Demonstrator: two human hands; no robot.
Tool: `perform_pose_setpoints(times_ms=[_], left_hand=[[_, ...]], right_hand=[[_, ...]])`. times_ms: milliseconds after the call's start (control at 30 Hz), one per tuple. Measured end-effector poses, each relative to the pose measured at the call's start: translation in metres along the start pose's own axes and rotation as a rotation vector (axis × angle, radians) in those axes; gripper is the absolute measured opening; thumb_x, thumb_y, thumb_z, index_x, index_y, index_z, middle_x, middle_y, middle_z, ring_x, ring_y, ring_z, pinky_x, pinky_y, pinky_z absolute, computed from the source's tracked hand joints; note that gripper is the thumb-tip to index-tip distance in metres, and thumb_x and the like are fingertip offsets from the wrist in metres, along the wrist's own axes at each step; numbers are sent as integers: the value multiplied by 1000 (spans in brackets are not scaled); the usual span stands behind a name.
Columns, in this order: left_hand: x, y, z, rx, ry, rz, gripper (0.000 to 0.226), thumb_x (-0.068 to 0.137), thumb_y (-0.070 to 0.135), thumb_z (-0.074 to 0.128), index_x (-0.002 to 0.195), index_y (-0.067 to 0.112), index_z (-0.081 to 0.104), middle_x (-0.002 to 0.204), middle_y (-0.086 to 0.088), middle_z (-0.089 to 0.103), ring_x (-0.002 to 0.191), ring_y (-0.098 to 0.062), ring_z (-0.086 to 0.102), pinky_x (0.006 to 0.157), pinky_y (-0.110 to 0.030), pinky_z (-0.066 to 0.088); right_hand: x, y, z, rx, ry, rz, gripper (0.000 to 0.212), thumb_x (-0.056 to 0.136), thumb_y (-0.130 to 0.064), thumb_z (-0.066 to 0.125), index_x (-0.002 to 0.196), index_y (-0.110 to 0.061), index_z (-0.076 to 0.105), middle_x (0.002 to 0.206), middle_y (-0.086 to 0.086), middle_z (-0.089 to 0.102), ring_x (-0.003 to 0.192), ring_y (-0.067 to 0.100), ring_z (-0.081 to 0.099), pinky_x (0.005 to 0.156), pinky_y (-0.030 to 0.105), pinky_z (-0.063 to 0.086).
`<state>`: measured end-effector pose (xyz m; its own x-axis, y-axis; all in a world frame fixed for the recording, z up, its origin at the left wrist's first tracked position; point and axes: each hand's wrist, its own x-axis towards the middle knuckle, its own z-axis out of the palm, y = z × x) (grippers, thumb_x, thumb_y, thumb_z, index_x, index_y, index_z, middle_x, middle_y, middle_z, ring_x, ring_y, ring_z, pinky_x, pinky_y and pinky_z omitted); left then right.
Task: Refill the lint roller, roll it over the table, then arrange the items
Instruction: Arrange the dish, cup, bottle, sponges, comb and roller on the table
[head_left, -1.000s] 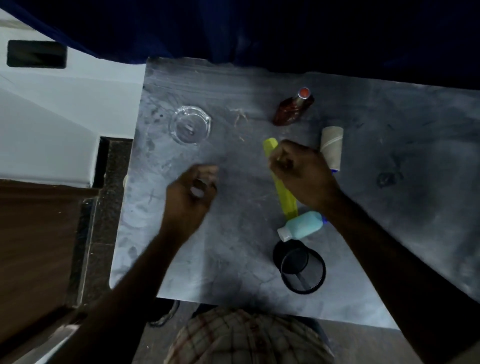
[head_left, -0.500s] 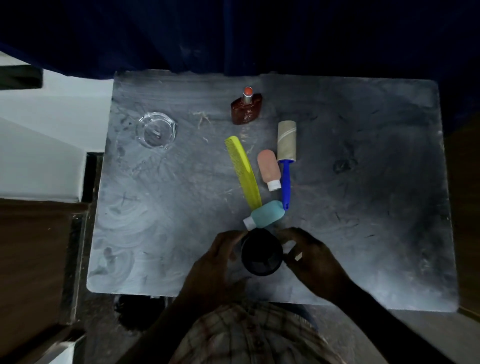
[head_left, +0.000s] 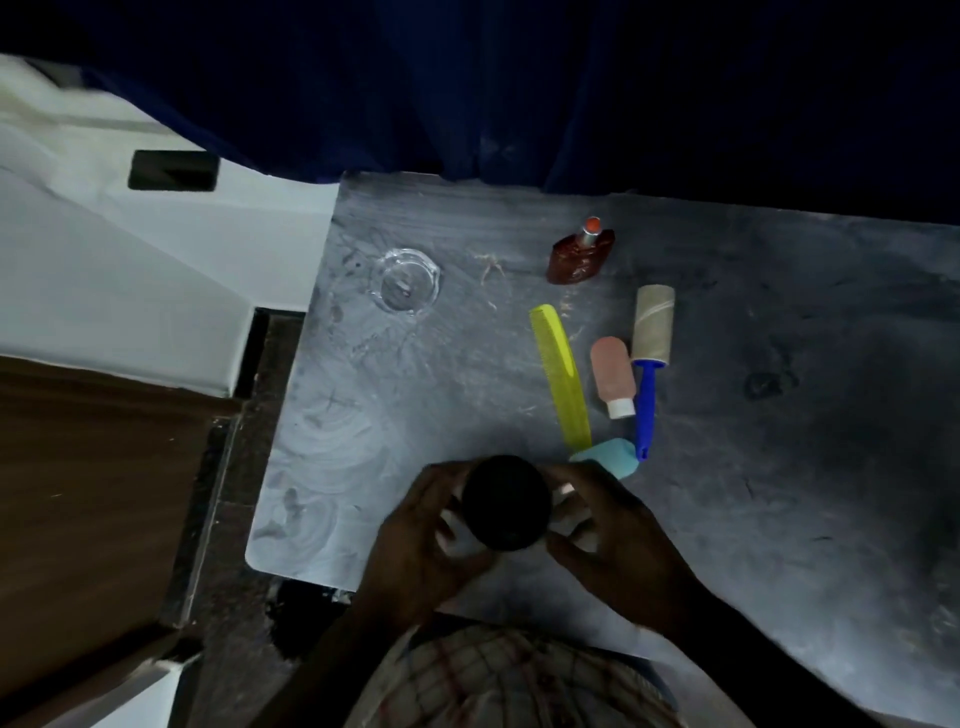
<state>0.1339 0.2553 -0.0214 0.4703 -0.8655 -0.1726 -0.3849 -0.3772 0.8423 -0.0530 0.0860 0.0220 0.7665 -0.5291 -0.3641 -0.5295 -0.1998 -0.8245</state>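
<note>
Both hands hold a black round cup (head_left: 506, 501) just above the near edge of the grey table (head_left: 779, 467): my left hand (head_left: 431, 540) grips its left side, my right hand (head_left: 618, 540) its right side. Beyond it lies the lint roller (head_left: 650, 343), a tan roll on a blue handle pointing toward me. A pink bottle (head_left: 614, 376) lies beside the roller. Left of that lies a yellow comb (head_left: 561, 382). A teal bottle (head_left: 610, 456) sits at the comb's near end, partly hidden by my right hand.
A brown perfume bottle (head_left: 579, 254) stands at the back of the table. A clear glass dish (head_left: 408, 280) sits at the back left. A dark blue curtain (head_left: 467, 93) hangs behind the table. Left of the table are a white ledge (head_left: 130, 270) and brown wood (head_left: 93, 493).
Both hands came back from the comb area to the near edge and took hold of the black cup, lifting it. The pink bottle now lies uncovered beside the roller.
</note>
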Motion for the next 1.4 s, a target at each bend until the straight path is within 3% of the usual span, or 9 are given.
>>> perform_pose_setpoints(times_ms=[100, 200, 400, 533, 767, 867, 1133, 1300, 1400], left_hand=[[27, -13, -28, 7, 134, -5, 79, 68, 45, 90, 137, 56, 55, 126, 28, 60, 97, 1, 67, 65, -12, 56], [59, -27, -52, -43, 241, -20, 76, 67, 44, 90, 135, 56, 58, 122, 23, 62, 92, -7, 68, 61, -22, 60], [113, -56, -73, -190, 380, -53, 77, 66, 35, 97, 136, 30, 65, 119, 13, 69, 92, -17, 71, 64, -34, 60], [126, -75, -84, -130, 378, -37, 78, 69, 19, 104, 137, 26, 66, 121, 16, 72, 86, -2, 71, 63, -13, 56], [123, -91, -89, -75, 394, -55, 79, 70, 31, 103, 138, 35, 63, 126, 16, 69, 90, -9, 75, 70, -28, 63], [122, -91, -89, -72, 420, -62, 77, 71, 43, 98, 139, 36, 62, 127, 22, 68, 91, -6, 75, 71, -22, 62], [121, -88, -85, -64, 455, -75, 79, 72, 46, 95, 141, 31, 60, 127, 24, 66, 88, -6, 75, 70, -21, 60], [118, -88, -83, -81, 471, -91, 80, 70, 53, 93, 139, 28, 61, 131, 9, 69, 90, -6, 74, 69, -17, 59], [116, -88, -79, -80, 483, -121, 81, 67, 53, 94, 138, 30, 61, 131, 7, 68, 90, -11, 74, 66, -33, 65]], right_hand=[[45, -28, 11, -38, 57, -118, 66, 79, -23, 76, 140, -23, 51, 135, -9, 54, 120, 6, 59, 97, 23, 52], [93, -50, 24, -51, 83, -138, 72, 79, -23, 77, 145, -21, 48, 140, -3, 53, 127, 12, 55, 104, 33, 51], [169, -72, 45, -56, 101, -114, 76, 77, -27, 82, 145, -25, 48, 132, -2, 55, 102, 16, 69, 89, 42, 59], [193, -75, 57, -89, 100, -111, 75, 76, -31, 81, 143, -29, 48, 125, -3, 56, 98, 15, 70, 88, 43, 59], [205, -75, 71, -112, 70, -81, 74, 76, -30, 79, 142, -30, 47, 124, -3, 57, 106, 15, 65, 93, 43, 56], [209, -77, 75, -123, 71, -79, 74, 75, -26, 79, 142, -29, 47, 125, -2, 57, 111, 17, 64, 95, 42, 55], [214, -77, 75, -124, 53, -67, 78, 73, -30, 79, 144, -30, 46, 126, -4, 56, 106, 15, 66, 92, 41, 57], [214, -74, 75, -110, 51, -95, 78, 72, -31, 81, 142, -29, 47, 125, -3, 57, 103, 15, 67, 92, 39, 57], [213, -70, 74, -104, 46, -110, 79, 71, -31, 82, 142, -28, 48, 126, -4, 57, 100, 14, 68, 92, 39, 57]])
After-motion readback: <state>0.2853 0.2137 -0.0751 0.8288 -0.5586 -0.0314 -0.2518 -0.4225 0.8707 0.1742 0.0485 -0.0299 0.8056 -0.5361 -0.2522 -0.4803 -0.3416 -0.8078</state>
